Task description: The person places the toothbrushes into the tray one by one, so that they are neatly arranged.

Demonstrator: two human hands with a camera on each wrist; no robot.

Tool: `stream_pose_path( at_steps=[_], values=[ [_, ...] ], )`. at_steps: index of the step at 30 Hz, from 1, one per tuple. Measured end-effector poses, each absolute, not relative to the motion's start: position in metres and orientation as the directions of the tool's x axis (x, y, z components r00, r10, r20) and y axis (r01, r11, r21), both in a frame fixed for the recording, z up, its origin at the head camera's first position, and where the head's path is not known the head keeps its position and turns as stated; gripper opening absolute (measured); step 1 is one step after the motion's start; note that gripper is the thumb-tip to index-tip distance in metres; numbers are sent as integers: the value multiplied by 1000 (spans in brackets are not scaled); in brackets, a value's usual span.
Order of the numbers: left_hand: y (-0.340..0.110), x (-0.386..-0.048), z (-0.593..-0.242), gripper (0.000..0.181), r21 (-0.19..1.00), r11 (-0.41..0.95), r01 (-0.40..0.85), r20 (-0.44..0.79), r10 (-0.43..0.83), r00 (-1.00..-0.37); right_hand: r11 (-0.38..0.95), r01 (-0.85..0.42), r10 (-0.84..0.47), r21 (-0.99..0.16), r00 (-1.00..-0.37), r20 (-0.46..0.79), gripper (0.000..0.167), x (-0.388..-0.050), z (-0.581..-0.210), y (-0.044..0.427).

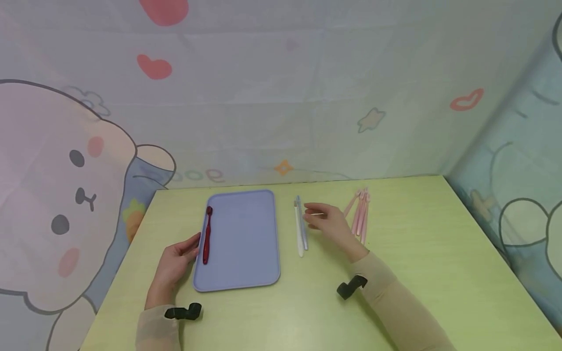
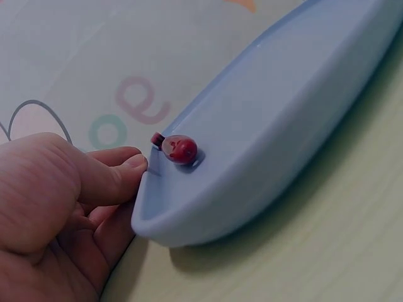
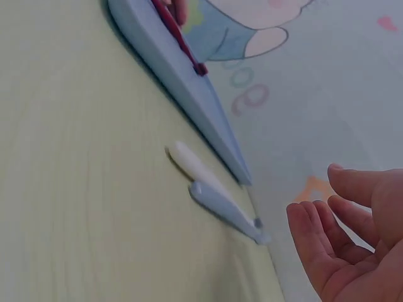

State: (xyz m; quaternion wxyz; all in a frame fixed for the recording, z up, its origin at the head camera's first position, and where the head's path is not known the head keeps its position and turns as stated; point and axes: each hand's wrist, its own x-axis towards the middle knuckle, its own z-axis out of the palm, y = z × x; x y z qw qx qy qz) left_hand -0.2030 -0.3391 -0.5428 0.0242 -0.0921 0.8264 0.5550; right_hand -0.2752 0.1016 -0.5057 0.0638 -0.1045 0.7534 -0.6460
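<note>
At the tray's left rim: left hand [image 1: 175,261], fingertips on the edge of the blue tray [image 1: 241,234]. Left wrist view has the thumb tip up against the rim, fingers partly behind it; can't tell whether that's a real pinch or just contact.

Red toothbrush [image 1: 207,239] lies in the tray along its left side, head toward the far end. I get it nearly end-on from the left wrist, so most of its handle is foreshortened; in the right wrist view its near end is cut off by the top of the frame, along with part of the tray.

Right hand [image 1: 329,224] is off the tray's right side, nothing in it, fingers loosely bent, thumb well apart from them. Nearest to it: white toothbrush [image 1: 299,234] and blue toothbrush [image 1: 304,234], side by side just right of the tray, heads at the far end. Bristles too small for me to read.

Farther right of the tray, past that hand: a bunch of pink toothbrushes [image 1: 361,214], fanned and overlapping. Hand and wrist sit in front of part of it, so I won't commit to a count; head shapes are hard to make out. Both sleeves run off the bottom of my head view, nearer than the tray.
</note>
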Motion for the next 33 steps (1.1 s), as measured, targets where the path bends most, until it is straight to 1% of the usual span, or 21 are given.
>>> stream_pose_path(
  at_steps=[8, 14, 26, 33],
  values=[
    [-337, -203, -543, 50, 916, 367, -166, -130, -120, -984, 182, -34, -142, -983, -990, 8, 49, -269, -510, 169],
    [-337, -203, -542, 50, 914, 365, -177, -141, -124, -982, 221, -10, -51, -975, -999, -1, 49, -260, -509, 206],
    [-339, -203, -541, 50, 904, 379, -198, -161, -125, -979, 275, 88, 68, -958, -995, -72, 53, -253, -523, 238],
    [-338, -202, -540, 50, 910, 365, -195, -160, -125, -979, 238, 155, 78, -959, -987, -140, 58, -253, -531, 244]
  ],
)
